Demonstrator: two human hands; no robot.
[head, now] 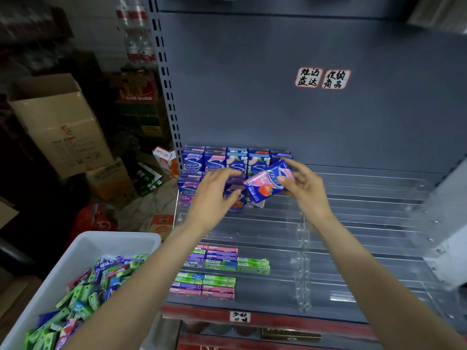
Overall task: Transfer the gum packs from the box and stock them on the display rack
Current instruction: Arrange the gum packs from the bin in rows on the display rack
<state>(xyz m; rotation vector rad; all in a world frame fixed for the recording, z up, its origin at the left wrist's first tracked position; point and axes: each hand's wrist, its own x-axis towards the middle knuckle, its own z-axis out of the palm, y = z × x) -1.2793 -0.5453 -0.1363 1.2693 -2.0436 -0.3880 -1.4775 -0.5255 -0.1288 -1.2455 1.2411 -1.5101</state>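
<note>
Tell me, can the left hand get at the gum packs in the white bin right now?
Probably yes. The left hand holds nothing and rests by the shelf packs, and the white bin sits open-topped below its forearm, with gum packs piled uncovered inside.

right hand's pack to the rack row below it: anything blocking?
Nothing visible. The strawberry pack in the right hand hangs tilted over the second row's open end; the left hand rests on packs beside it, not under it.

Bare clear tiers [366, 195] right of the upright gum packs [214, 160]; acrylic divider [302, 248] mid-rack.
</note>
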